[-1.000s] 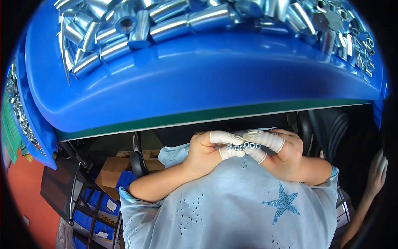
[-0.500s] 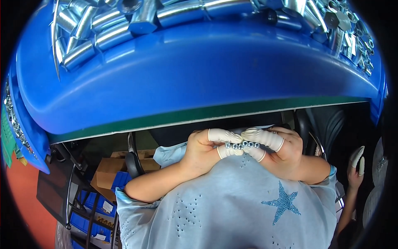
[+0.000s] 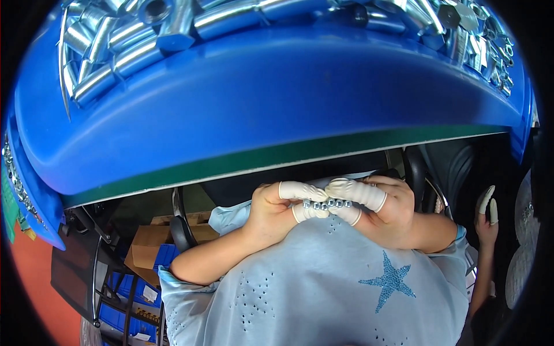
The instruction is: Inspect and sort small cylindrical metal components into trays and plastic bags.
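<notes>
Pinching a short row of small metal nuts (image 3: 327,204) end to end | your left hand (image 3: 271,210) closed on it | your right hand (image 3: 388,207) closed likewise | blue bin (image 3: 277,98) above.

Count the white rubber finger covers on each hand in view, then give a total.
Left hand, pinching the row of small silver metal nuts: 2 white rubber finger covers
Right hand, pinching the same row: 2
Other person's hand, far right: 2
Total: 6
</notes>
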Available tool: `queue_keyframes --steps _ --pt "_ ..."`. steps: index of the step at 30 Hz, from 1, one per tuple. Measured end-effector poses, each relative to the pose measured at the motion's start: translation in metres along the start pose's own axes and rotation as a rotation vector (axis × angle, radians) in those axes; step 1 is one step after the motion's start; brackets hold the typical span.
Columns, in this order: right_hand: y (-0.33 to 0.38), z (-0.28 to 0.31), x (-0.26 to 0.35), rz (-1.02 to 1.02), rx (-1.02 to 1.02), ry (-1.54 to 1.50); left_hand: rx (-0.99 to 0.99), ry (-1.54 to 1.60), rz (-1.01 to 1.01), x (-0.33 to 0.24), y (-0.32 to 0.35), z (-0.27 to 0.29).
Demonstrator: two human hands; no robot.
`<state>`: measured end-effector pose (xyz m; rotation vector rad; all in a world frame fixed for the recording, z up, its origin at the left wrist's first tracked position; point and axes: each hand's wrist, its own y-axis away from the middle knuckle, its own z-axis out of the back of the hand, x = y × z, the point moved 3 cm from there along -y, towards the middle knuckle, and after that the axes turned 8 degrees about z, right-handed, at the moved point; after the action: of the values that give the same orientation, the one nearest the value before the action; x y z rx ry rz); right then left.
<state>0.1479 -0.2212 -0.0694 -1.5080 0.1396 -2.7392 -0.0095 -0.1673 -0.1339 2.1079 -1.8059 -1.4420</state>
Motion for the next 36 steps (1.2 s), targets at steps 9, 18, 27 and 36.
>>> queue_keyframes --steps 9,18,27,36 --pt "0.004 0.000 -0.003 -0.095 0.040 -0.053 -0.011 -0.180 -0.034 0.001 0.002 0.004" --pt "0.005 0.000 -0.004 -0.192 0.080 -0.081 -0.039 -0.181 0.023 0.005 0.003 0.003" --pt "0.007 -0.003 -0.013 -0.255 0.090 -0.187 -0.033 -0.200 0.008 0.003 0.000 0.004" --pt "0.004 -0.006 -0.013 -0.163 0.035 -0.108 -0.061 -0.150 0.031 -0.005 -0.002 0.000"
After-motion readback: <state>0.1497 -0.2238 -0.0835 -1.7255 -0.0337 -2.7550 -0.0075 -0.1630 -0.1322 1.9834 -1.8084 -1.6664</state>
